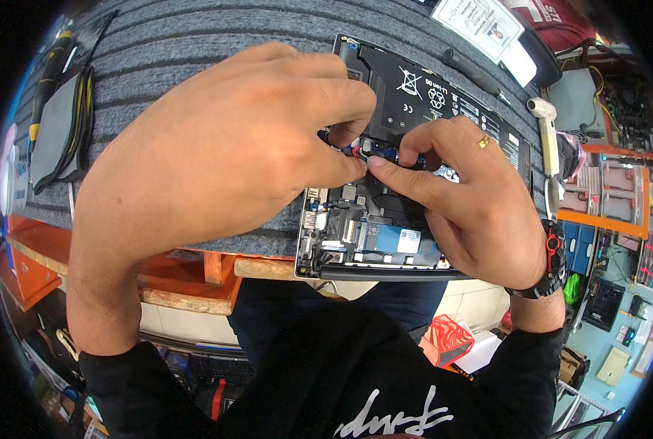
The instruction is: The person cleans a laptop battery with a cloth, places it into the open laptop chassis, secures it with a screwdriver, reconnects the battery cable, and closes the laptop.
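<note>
An opened laptop [319,274] lies bottom side up, its inner boards showing. A black battery pack [392,102] fills its far part. At the near edge of the battery, a short battery cable [360,152] with red and dark wires runs to a connector. My left hand [253,139] is closed, thumb and index finger pinching at this cable. My right hand [480,190] is closed too, its thumb tip at the cable beside the left thumb and its index finger curled on the board. Both hands hide part of the connector. A blue-labelled drive [396,239] sits nearer me.
The laptop rests on a grey ribbed mat [194,36]. A dark screwdriver [473,72] and a white-handled brush-like tool [547,135] lie right of it. A grey pouch [66,132] is at the left. An orange-framed rack [612,190] stands right.
</note>
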`<action>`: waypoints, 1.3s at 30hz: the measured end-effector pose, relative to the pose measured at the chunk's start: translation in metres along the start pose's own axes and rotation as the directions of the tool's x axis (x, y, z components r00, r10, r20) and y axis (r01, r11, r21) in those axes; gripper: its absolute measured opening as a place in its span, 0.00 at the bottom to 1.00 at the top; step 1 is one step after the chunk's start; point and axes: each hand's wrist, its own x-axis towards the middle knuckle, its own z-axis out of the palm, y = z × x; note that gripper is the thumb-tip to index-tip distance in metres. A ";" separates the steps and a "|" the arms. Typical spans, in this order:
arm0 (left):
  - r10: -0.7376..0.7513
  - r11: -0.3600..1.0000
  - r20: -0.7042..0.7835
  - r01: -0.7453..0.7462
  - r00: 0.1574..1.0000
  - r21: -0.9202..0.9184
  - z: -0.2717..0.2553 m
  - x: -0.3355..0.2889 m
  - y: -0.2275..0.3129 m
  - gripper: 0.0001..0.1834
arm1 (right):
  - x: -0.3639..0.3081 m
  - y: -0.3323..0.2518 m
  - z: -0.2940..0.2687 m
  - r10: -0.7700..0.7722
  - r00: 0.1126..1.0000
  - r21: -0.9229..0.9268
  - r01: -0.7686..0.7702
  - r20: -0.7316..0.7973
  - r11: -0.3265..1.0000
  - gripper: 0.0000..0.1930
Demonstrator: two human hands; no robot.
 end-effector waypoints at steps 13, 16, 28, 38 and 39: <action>-0.022 1.000 0.008 0.021 1.000 0.012 -0.004 0.000 0.003 0.13 | 0.002 -0.002 -0.001 -0.004 1.000 0.012 0.004 -0.001 1.000 0.26; 0.009 0.997 -0.028 -0.007 1.000 0.079 -0.011 0.002 -0.009 0.16 | 0.002 0.005 -0.010 0.001 0.999 -0.002 -0.001 -0.036 1.000 0.29; 0.010 1.000 -0.023 -0.010 1.000 0.008 0.004 0.000 -0.001 0.10 | -0.001 0.007 -0.008 -0.032 0.999 -0.012 0.032 -0.038 0.999 0.28; -0.006 1.000 0.023 0.005 1.000 0.017 0.003 0.002 0.004 0.09 | 0.001 -0.001 -0.004 -0.027 0.999 -0.096 0.029 0.029 0.995 0.27; -0.003 1.000 0.035 0.002 0.999 0.025 0.001 0.002 0.005 0.09 | 0.001 -0.002 -0.004 -0.037 0.999 -0.116 0.040 0.027 0.992 0.26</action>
